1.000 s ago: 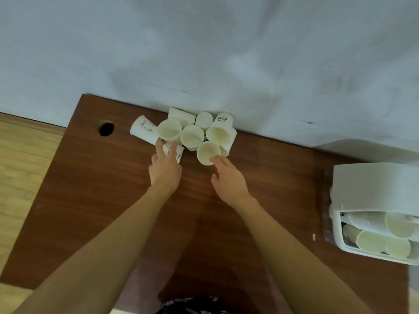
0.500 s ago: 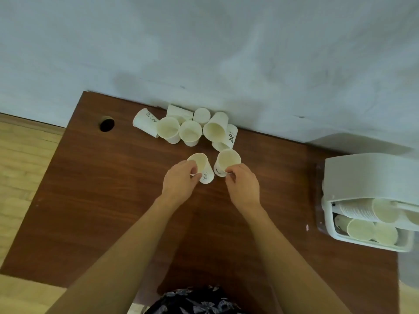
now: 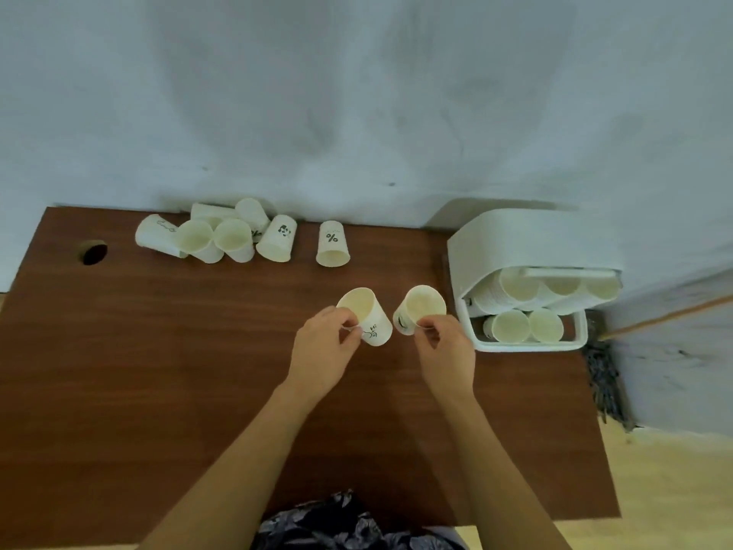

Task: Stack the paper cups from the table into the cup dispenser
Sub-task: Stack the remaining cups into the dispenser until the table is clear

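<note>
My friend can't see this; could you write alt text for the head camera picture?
Over a brown table, the left hand and right hand each pinch a paper cup beside a white cup dispenser. More cups lie in a cluster by the wall.

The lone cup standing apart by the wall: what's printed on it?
A black percent sign on the white cup, in the head view.

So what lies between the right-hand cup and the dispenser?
Nothing: the head view shows only bare table between the cup and the dispenser.
</note>
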`<state>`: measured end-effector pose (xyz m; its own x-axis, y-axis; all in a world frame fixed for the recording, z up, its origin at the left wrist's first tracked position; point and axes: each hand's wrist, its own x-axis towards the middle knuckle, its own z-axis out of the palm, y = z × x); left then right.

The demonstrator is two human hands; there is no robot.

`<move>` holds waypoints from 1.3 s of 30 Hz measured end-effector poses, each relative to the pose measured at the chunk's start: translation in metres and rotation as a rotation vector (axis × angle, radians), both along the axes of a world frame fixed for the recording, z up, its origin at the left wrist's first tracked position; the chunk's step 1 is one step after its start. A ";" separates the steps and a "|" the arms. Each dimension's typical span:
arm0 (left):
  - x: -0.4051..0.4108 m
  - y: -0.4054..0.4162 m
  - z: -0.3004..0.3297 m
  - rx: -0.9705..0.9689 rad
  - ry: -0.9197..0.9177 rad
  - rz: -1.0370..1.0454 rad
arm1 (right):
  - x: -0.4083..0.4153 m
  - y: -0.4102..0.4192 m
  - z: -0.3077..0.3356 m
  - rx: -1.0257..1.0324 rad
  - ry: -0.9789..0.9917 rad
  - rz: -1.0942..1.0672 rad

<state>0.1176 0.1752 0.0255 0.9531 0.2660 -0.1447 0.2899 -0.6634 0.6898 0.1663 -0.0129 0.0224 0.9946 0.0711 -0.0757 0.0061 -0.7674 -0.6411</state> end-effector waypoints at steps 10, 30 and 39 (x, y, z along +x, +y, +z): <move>0.019 -0.149 0.019 0.075 -0.115 -0.033 | 0.007 -0.139 0.005 0.077 -0.100 -0.035; 0.101 -0.307 -0.013 0.275 -0.040 -0.067 | 0.095 -0.300 -0.018 -0.054 -0.071 0.187; 0.104 -0.322 -0.024 0.433 0.120 -0.082 | 0.115 -0.303 -0.053 -0.167 0.027 0.332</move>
